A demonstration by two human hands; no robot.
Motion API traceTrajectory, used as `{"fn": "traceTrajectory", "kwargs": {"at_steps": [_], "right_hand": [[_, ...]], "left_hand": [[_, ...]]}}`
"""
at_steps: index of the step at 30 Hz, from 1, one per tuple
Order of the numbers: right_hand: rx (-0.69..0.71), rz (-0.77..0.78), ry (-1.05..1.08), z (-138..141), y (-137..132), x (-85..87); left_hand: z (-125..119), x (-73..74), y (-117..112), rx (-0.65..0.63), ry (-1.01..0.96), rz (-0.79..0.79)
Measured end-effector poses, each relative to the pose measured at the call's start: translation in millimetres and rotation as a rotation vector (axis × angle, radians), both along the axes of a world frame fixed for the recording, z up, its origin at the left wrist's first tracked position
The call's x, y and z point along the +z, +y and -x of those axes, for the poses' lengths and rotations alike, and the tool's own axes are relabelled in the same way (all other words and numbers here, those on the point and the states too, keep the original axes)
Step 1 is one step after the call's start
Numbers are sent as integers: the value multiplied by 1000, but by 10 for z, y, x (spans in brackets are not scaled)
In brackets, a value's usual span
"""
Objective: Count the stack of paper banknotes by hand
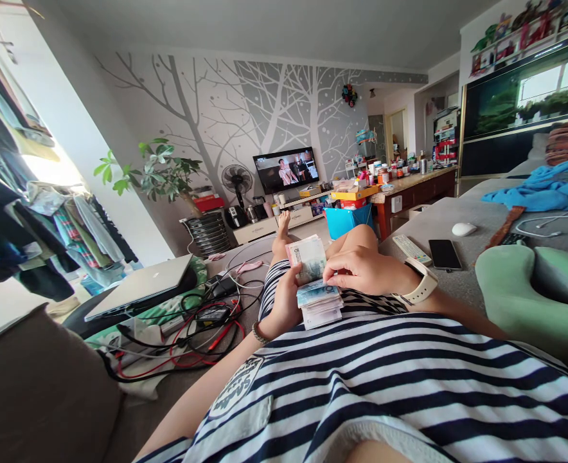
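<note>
A stack of banknotes is held above my lap, with blue-toned notes on top and paler edges fanned toward me. My left hand grips the stack from its left side, thumb across the notes. The far part of the stack stands up, bent back, with greenish and pinkish printing. My right hand is closed in a pinch at the right side of the notes, its fingertips on a blue note. A pale watch is on my right wrist. How many notes lie between the fingers is hidden.
Left of me lie a silver laptop and tangled cables. On the right are a remote control, a phone, a white mouse and a green neck pillow. Farther off stand a television and a cluttered table.
</note>
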State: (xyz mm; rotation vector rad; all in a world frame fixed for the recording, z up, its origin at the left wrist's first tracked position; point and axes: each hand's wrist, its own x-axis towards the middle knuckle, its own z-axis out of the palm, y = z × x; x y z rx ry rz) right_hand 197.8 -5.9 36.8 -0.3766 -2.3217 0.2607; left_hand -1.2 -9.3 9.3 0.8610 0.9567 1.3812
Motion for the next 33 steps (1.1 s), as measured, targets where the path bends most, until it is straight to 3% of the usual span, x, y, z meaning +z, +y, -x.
{"fn": "traceTrajectory", "kwargs": {"at_steps": [7,14,22,28,33], "right_hand": [[58,59,-6,-20,39,-14],[177,272,-72,-55,94,-8],[-233,175,102,-13,576,-166],[-338,222,256,86,636,-243],[-401,174,264,122,583,-225]], "left_hand": [[55,-161,190,-39,-77,-74],[57,-189,258,11,-121,-61],[48,-107,116,41,-46,-168],[49,-61,66,-6,7,-231],[88,-92,110,42,38,-215]]}}
